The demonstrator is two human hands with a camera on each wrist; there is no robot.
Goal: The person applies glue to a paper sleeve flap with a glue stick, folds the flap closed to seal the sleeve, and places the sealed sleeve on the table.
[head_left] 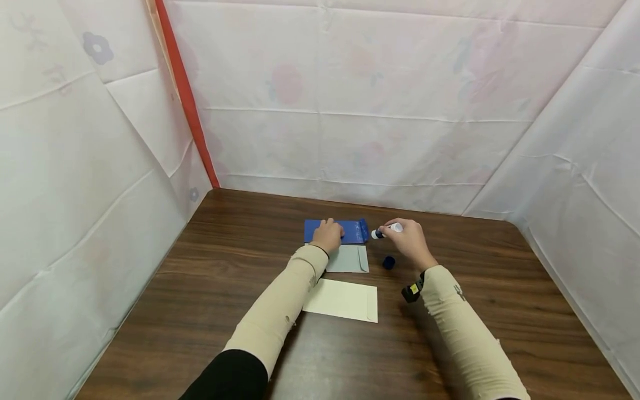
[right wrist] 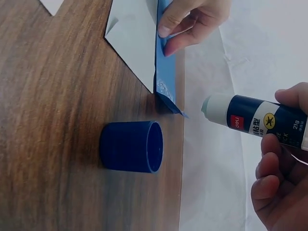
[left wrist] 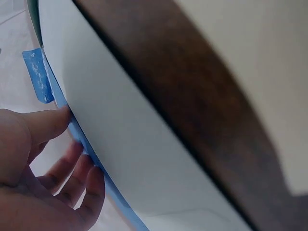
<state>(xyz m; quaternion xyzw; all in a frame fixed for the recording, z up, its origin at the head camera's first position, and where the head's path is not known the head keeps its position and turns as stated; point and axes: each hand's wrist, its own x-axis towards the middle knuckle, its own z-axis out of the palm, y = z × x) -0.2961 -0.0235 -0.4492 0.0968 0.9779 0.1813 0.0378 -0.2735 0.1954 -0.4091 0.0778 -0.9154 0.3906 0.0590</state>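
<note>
At the far side of the table, my left hand (head_left: 327, 236) presses its fingertips and thumb on a blue envelope (head_left: 352, 234). The envelope's flap (head_left: 364, 230) is unfolded toward the right, with white smears on it that also show in the left wrist view. My right hand (head_left: 411, 243) holds a dark blue and white glue stick (right wrist: 260, 118) between thumb and fingers. Its uncapped tip points left, just beside the flap and apart from it. The glue stick's blue cap (right wrist: 127, 147) lies on its side on the table, below the right hand.
Nearer me, a pale grey-blue envelope (head_left: 352, 260) lies just below the blue one, partly covered by the left forearm. A cream envelope (head_left: 342, 300) lies closer still. White sheeting (head_left: 350, 150) hangs behind the dark wooden table (head_left: 225, 266) and on both sides.
</note>
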